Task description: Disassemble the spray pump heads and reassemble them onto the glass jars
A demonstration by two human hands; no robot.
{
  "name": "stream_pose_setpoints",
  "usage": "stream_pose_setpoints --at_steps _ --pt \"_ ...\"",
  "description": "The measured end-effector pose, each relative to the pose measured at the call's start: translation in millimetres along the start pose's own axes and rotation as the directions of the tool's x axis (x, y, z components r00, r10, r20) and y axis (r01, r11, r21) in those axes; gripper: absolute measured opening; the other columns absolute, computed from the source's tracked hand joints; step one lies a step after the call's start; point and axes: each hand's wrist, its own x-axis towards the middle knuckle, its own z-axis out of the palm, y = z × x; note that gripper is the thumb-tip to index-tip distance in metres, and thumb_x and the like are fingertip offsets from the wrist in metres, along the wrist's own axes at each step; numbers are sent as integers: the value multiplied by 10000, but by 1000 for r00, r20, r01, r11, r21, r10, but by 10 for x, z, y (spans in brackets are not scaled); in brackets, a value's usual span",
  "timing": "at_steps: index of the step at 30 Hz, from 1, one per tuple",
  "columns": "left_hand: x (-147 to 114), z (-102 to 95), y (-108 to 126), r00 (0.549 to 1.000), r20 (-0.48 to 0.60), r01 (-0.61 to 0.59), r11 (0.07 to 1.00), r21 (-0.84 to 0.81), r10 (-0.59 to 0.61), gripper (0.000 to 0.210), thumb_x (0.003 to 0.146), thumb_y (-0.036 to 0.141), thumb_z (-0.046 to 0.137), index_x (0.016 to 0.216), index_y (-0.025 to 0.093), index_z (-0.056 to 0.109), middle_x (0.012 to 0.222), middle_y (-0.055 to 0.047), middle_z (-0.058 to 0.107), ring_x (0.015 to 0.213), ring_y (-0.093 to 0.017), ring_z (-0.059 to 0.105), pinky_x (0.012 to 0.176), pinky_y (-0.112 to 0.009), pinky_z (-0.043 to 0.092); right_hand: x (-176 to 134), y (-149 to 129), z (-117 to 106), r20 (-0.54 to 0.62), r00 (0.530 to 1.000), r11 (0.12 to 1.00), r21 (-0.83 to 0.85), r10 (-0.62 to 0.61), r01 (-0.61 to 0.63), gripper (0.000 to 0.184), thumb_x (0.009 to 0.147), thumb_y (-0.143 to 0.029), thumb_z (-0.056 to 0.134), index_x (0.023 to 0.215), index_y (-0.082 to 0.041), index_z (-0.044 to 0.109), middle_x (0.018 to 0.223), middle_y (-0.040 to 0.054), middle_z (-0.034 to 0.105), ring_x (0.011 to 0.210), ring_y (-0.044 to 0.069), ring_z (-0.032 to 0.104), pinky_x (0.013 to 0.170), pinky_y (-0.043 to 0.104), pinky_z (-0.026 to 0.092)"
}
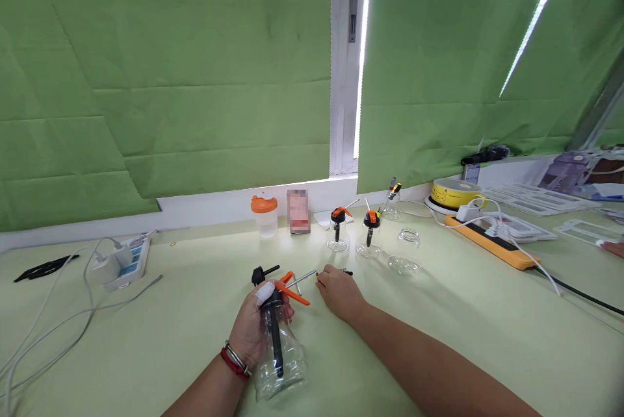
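Observation:
My left hand (251, 326) is wrapped round the neck of a clear spray bottle (283, 371), which is tilted. A dark tube hangs inside it, and its black head carries an orange trigger (295, 293). A thin metal rod (301, 279) sticks out from the head to the right. Beside that rod's tip, my right hand (340, 290) has its fingertips pinched together; whatever is between them is too small to name. Just past its knuckles lies a small dark spring-like piece (346, 272). A black cap-like part (258, 275) with a stem shows behind the left thumb.
Two bottles with orange-and-black heads (337, 228) (370, 232) stand farther back, near an open clear bottle (403, 254). An orange-lidded cup (264, 215) and a small box (298, 212) are by the wall. Power strips (492, 241) (129, 264) with cables lie on both sides.

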Motion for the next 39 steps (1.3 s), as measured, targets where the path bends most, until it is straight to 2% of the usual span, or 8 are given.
stream_pose_setpoints --at_steps 9,14,18,25,28,32,36,39 --pt "2 14 47 999 -47 -16 997 -71 13 238 774 354 628 858 133 597 694 -47 643 607 -177 630 534 -274 485 -170 -70 -185 22 1000 953 302 20 -25 304 908 -311 428 731 -146 612 829 62 611 761 156 579 672 261 398" --pt "5 21 64 980 -112 -173 981 -87 163 251 793 368 623 910 149 588 760 -50 672 739 -189 647 655 -303 520 -430 -240 -304 458 865 381 851 -204 -361 707 844 -707 182 784 -125 579 688 60 592 495 129 553 432 228 353" --pt "-18 63 71 967 -136 -223 973 -56 214 257 792 373 628 924 158 580 769 -36 672 741 -166 635 689 -283 508 -649 -314 -288 477 779 -15 849 -407 -528 662 761 -754 363 999 -157 522 826 77 626 678 203 662 490 255 462" --pt "-104 147 101 979 -15 -199 964 176 205 168 784 311 640 872 184 576 861 -37 666 819 -183 633 712 -267 486 -699 -280 -366 470 867 -165 854 -163 -494 417 792 -513 566 1022 -204 408 755 11 603 660 173 661 544 250 476" --pt "-114 119 107 978 21 -202 908 366 209 159 762 315 649 782 162 612 708 -27 644 612 -149 602 562 -230 468 -648 -218 -439 465 876 -127 868 -129 -480 421 783 -546 544 1010 -220 405 784 -12 558 583 143 633 473 223 443" --pt "-91 107 108 977 -14 -173 830 530 213 243 761 386 632 649 180 570 475 44 488 338 -72 380 328 -181 275 -639 -139 -522 378 920 144 921 -99 -363 514 751 -512 583 1131 -227 385 916 28 545 609 135 606 436 203 388" --pt "-92 185 113 983 -181 63 864 500 33 302 767 481 594 678 193 575 471 49 447 370 -73 367 332 -158 221 -686 -81 -671 -5 966 619 766 -260 171 650 673 -264 685 1259 -264 404 1271 103 447 1110 261 505 886 387 440" --pt "-112 220 104 979 -202 127 888 443 -39 338 768 530 566 707 197 568 473 52 428 367 -71 337 336 -163 205 -702 -41 -752 -127 899 729 543 -420 418 556 719 -225 657 1244 -272 477 1403 95 343 1306 294 287 1075 474 223"
